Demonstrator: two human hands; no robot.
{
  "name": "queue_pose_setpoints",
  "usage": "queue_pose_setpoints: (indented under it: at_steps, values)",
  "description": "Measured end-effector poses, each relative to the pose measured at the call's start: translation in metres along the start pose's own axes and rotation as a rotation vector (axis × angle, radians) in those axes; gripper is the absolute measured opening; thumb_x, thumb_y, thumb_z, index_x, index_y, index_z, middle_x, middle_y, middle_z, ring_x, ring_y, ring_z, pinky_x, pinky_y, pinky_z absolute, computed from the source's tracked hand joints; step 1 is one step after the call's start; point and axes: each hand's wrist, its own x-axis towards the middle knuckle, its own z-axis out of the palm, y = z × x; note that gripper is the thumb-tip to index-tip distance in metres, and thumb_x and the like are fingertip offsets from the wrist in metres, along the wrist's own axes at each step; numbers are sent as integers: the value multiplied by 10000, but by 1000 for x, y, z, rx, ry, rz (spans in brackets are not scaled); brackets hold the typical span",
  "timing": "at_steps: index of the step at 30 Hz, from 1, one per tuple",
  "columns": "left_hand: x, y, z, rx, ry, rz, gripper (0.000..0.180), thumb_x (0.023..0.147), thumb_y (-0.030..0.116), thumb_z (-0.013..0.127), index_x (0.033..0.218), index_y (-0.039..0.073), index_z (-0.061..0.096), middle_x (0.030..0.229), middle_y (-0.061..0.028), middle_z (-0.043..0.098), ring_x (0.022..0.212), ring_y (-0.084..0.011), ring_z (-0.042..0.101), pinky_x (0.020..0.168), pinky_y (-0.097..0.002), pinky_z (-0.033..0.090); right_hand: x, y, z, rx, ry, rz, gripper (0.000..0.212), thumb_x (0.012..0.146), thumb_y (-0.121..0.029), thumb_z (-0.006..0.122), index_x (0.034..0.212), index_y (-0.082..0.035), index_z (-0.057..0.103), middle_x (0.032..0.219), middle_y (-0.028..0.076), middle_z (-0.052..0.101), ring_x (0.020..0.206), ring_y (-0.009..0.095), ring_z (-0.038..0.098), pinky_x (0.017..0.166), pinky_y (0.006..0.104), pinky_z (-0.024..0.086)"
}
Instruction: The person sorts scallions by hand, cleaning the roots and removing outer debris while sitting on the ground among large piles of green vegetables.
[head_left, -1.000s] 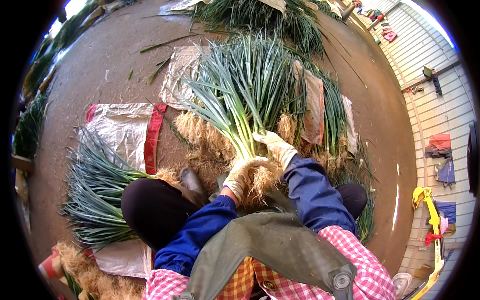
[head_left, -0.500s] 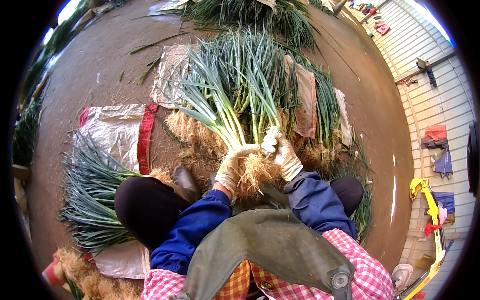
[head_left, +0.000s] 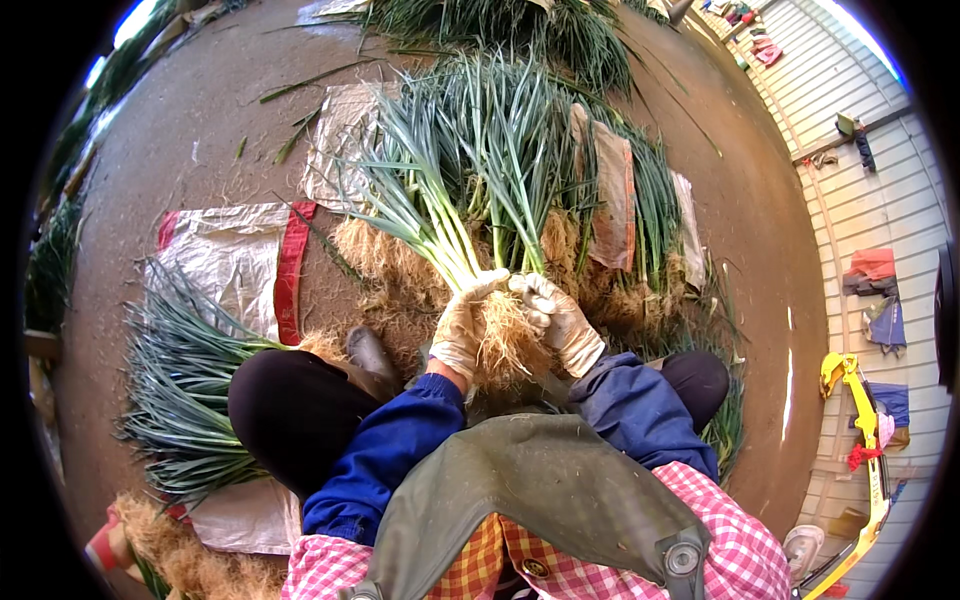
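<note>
Both my hands wear pale, dirt-stained gloves. My left hand point(head_left: 460, 332) is wrapped round the white lower stems of a bunch of green onions point(head_left: 442, 220); their leaves point away to the upper left. Tan, stringy roots point(head_left: 510, 345) hang between the two hands. Close beside it, my right hand point(head_left: 568, 325) is closed at the base of another few green onions point(head_left: 533, 240), its fingers curled toward the left hand's bunch. The exact grip of its fingertips is partly hidden. Just beyond stands a large pile of green onions point(head_left: 520, 110) with roots toward me.
More green onions point(head_left: 190, 390) lie left of my knee, by a white sack with red edges point(head_left: 230, 255). Brown sacking point(head_left: 605, 190) lies over the pile at right. Loose roots point(head_left: 200, 555) are heaped at lower left. A yellow tool-like frame point(head_left: 870, 440) stands by the right wall.
My right hand has shifted slightly left and its fingers have turned in toward the left hand. The green onions by it have swung a little left. The left hand has risen slightly.
</note>
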Motion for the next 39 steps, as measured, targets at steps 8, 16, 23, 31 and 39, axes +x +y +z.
queue_pose_setpoints:
  at_steps: [8,16,23,31,39]
  values:
    - [-3,5,5,-78,19,-18,266,826,191,640,1042,38,633,935,-140,673,805,-277,659,770,-415,555,-4,-23,-76,11,474,-265,337,1002,-305,438,1007,-5,592,439,-115,350,325,39,312,330,209,283]
    - [-1,4,3,-92,45,-20,263,825,174,639,1043,26,632,942,-172,678,809,-277,670,766,-404,565,-17,-93,-86,-122,537,-573,311,972,-296,502,1056,-34,645,475,-120,343,347,28,280,334,201,266]
    - [-6,11,-3,-48,29,13,292,828,195,636,1055,12,631,962,-164,673,832,-277,662,789,-409,553,27,-1,-39,-423,720,61,384,824,-453,689,944,-91,644,521,-114,414,408,30,348,372,201,318]
    - [-3,12,-8,-59,2,14,312,825,224,639,1064,24,626,969,-169,667,828,-286,652,785,-425,546,59,-11,-32,-991,889,-58,250,781,-255,743,870,-54,622,656,4,597,541,155,542,541,330,474]
    - [-2,8,-3,-52,-54,-50,384,832,247,628,1143,26,586,1058,-212,645,877,-318,653,790,-435,546,56,-54,-36,-720,981,-581,234,843,-282,699,871,-58,638,579,13,559,453,115,499,384,236,400]
